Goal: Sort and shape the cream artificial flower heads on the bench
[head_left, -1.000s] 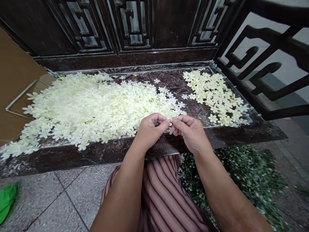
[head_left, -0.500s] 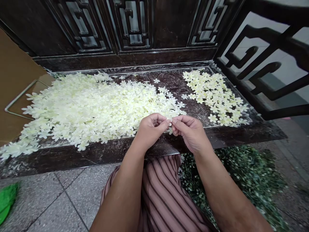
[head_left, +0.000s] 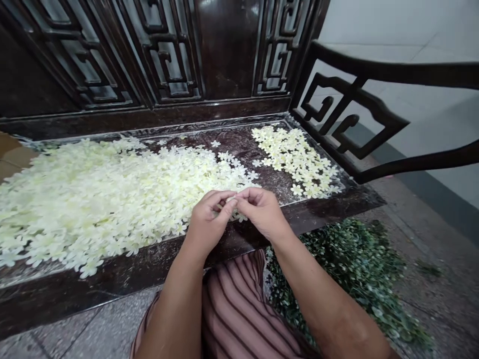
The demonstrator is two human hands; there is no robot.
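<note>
My left hand and my right hand meet over the front edge of the bench, fingertips touching. Both are closed in a pinch on a small white flower, most of it hidden by the fingers. Just behind and to the left spreads a large heap of loose white artificial flowers. A smaller, flatter group of pale yellow-white flowers lies at the bench's right end, apart from my hands.
The dark wooden bench has a carved lattice back and an openwork armrest on the right. Leafy green artificial foliage sits on the floor right of my striped clothing. A piece of cardboard shows at far left.
My view has turned to the right, so the bench and heaps appear shifted left. Both hands stay together, pinching the small flower between the fingertips.
</note>
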